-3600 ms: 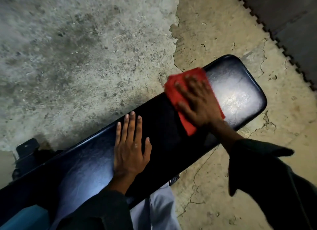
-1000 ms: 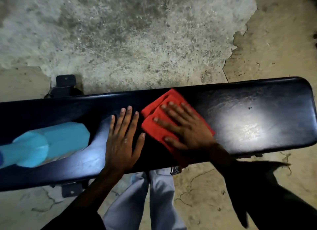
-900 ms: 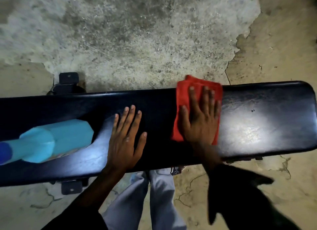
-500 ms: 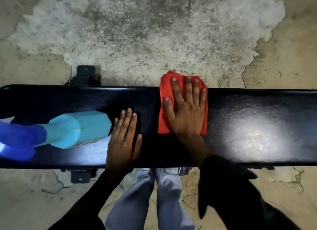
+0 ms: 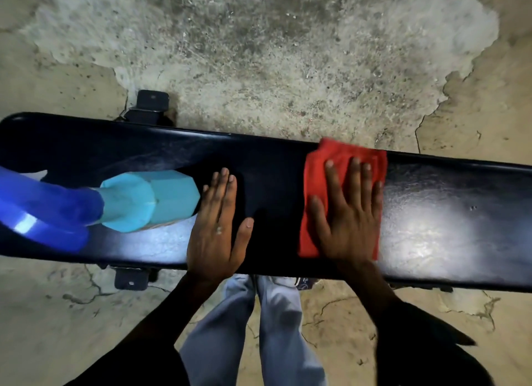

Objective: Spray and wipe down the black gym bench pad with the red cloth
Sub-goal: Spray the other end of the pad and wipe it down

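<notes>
Bench pad long axis left-right; red cloth crosswise.

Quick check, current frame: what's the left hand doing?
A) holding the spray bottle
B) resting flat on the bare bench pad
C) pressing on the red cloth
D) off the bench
B: the left hand lies flat with straight fingers on the bare bench pad, between the spray bottle and the red cloth, which the right hand presses.

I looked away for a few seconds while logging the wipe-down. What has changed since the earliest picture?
The right hand slid the red cloth from the pad's right end toward the middle. The spray bottle came into view. The left hand stays flat on the bench pad; nothing was gripped or released.
</notes>
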